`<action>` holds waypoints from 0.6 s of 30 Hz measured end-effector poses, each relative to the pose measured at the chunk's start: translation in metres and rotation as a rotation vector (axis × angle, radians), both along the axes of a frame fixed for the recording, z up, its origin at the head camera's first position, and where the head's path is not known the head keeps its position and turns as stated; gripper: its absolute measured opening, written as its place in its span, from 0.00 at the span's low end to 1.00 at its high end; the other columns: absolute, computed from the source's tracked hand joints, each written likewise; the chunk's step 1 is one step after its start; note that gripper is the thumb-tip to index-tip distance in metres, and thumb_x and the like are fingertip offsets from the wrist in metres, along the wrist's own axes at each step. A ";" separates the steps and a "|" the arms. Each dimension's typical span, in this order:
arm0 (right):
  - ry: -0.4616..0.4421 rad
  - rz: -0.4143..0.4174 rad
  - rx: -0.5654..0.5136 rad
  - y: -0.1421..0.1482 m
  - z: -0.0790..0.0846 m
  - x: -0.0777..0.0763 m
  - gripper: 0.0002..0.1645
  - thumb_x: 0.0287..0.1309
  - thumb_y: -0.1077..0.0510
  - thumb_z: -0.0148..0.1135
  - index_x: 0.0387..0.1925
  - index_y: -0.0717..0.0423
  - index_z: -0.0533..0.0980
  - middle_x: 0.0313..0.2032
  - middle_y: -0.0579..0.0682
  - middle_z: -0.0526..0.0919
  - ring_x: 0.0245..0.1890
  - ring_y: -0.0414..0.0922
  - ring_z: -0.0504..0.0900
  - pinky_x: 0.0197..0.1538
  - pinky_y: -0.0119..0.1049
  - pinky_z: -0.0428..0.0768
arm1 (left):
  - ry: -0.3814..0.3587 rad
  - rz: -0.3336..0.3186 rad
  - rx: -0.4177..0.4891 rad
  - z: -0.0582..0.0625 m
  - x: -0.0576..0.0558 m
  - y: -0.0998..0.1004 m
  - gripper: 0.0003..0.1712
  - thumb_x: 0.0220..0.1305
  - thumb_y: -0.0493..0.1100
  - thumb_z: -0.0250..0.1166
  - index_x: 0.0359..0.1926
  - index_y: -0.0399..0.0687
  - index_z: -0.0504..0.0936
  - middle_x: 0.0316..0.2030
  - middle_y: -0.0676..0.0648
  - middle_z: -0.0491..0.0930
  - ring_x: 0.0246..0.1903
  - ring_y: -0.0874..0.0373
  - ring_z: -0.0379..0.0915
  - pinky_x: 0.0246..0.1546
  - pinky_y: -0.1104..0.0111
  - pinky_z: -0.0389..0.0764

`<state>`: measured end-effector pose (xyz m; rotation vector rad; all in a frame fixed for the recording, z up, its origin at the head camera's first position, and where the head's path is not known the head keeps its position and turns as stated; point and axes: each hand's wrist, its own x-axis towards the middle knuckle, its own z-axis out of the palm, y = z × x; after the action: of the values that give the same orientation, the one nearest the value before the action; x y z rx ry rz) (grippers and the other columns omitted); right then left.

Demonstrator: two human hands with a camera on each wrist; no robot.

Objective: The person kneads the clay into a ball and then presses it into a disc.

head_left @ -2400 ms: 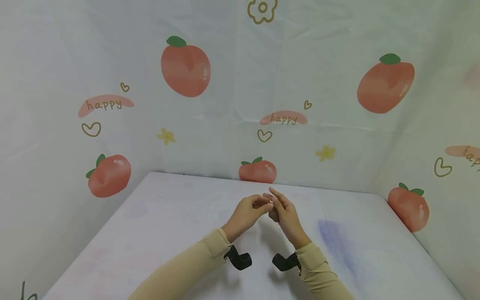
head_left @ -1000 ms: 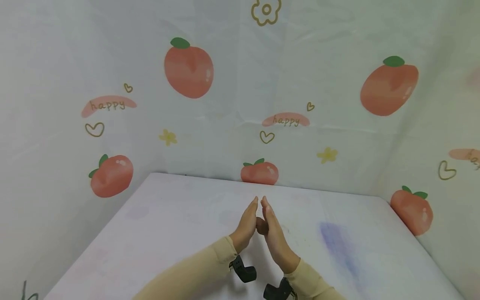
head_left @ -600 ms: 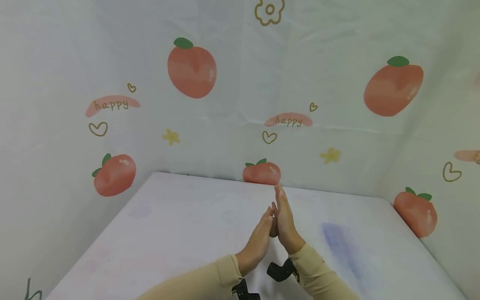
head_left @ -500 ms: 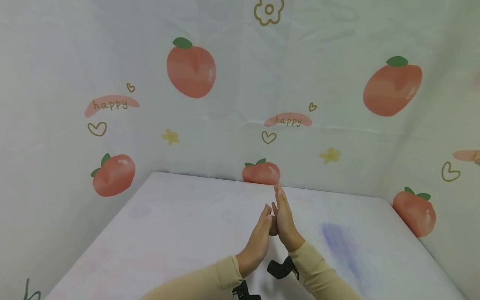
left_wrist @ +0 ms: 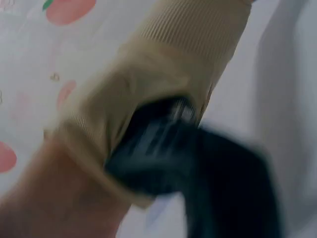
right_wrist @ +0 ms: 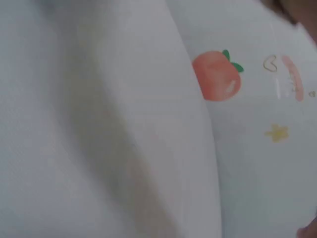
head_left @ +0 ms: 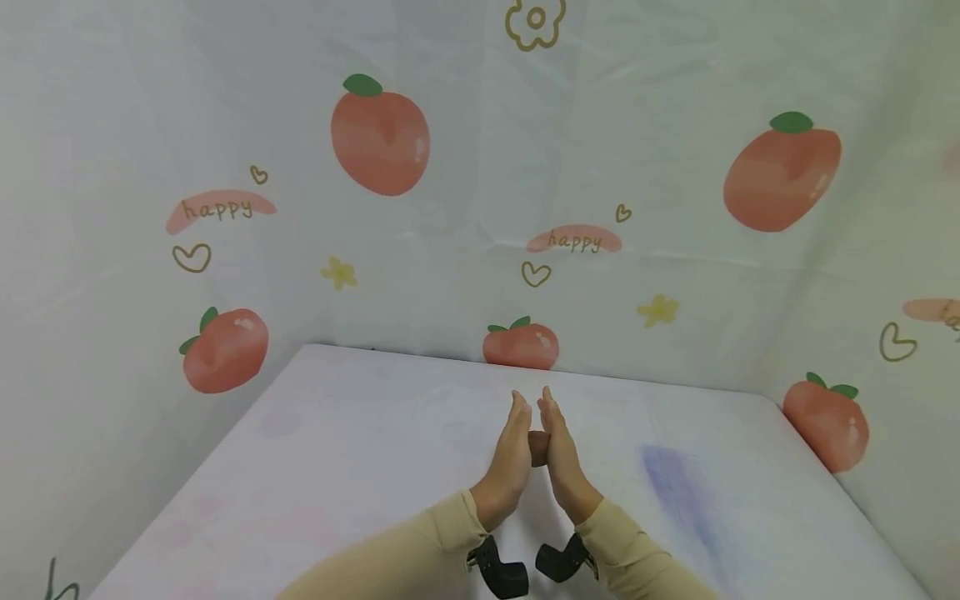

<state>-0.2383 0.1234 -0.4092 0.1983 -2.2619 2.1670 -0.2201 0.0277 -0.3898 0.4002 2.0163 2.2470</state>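
A small brown rounded lump (head_left: 538, 448) sits between my two palms in the head view, its ends covered by them. My left hand (head_left: 507, 467) presses it from the left with straight fingers pointing up and forward. From the other side my right hand (head_left: 567, 467) lies against it, fingers also extended. The fingertips lean toward each other with a narrow gap. In the left wrist view, only the bare wrist (left_wrist: 64, 193) and beige sleeve (left_wrist: 163, 64) show behind a blurred black mount. Blurred bits of skin (right_wrist: 303, 12) appear at the right wrist view's edge.
Below the hands spreads a white table surface (head_left: 360, 450) with a blue-purple smudge (head_left: 678, 492) at right. A white backdrop (head_left: 450, 150) printed with peaches stands behind and along the sides. Black wrist mounts (head_left: 501, 571) hang under both sleeves, close together.
At first the fingers were bent and the fingertips met; then the palms flattened around the lump. Since half a second ago, the left hand slid forward and the right hand back, now nearly level.
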 end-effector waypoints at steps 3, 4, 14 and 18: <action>0.034 0.037 0.058 -0.010 0.002 0.011 0.38 0.76 0.40 0.23 0.76 0.57 0.38 0.76 0.62 0.41 0.75 0.59 0.38 0.73 0.60 0.43 | -0.025 0.046 0.010 -0.004 -0.011 -0.002 0.40 0.77 0.60 0.30 0.75 0.41 0.29 0.76 0.44 0.29 0.75 0.49 0.22 0.73 0.48 0.30; 0.043 0.054 0.076 -0.013 0.003 0.015 0.38 0.76 0.41 0.23 0.76 0.58 0.37 0.76 0.61 0.40 0.75 0.58 0.37 0.73 0.60 0.44 | -0.032 0.061 0.011 -0.005 -0.014 -0.003 0.39 0.77 0.59 0.30 0.75 0.41 0.29 0.76 0.44 0.29 0.75 0.49 0.22 0.73 0.48 0.31; 0.018 0.060 0.019 -0.021 0.015 0.030 0.41 0.75 0.37 0.21 0.76 0.57 0.34 0.77 0.56 0.33 0.76 0.55 0.32 0.73 0.60 0.38 | -0.026 0.018 -0.029 -0.008 -0.021 -0.005 0.41 0.76 0.61 0.31 0.75 0.43 0.28 0.76 0.45 0.27 0.75 0.50 0.20 0.72 0.46 0.30; 0.025 -0.001 -0.061 -0.016 0.017 0.024 0.40 0.74 0.36 0.20 0.76 0.53 0.34 0.76 0.58 0.38 0.76 0.55 0.37 0.74 0.58 0.41 | -0.008 -0.007 -0.078 -0.012 -0.015 -0.003 0.42 0.76 0.63 0.30 0.76 0.40 0.32 0.77 0.42 0.32 0.75 0.48 0.24 0.73 0.46 0.33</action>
<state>-0.2139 0.1071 -0.3923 0.2227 -2.1791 2.2165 -0.2354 0.0249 -0.4013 0.3897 2.0867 2.1544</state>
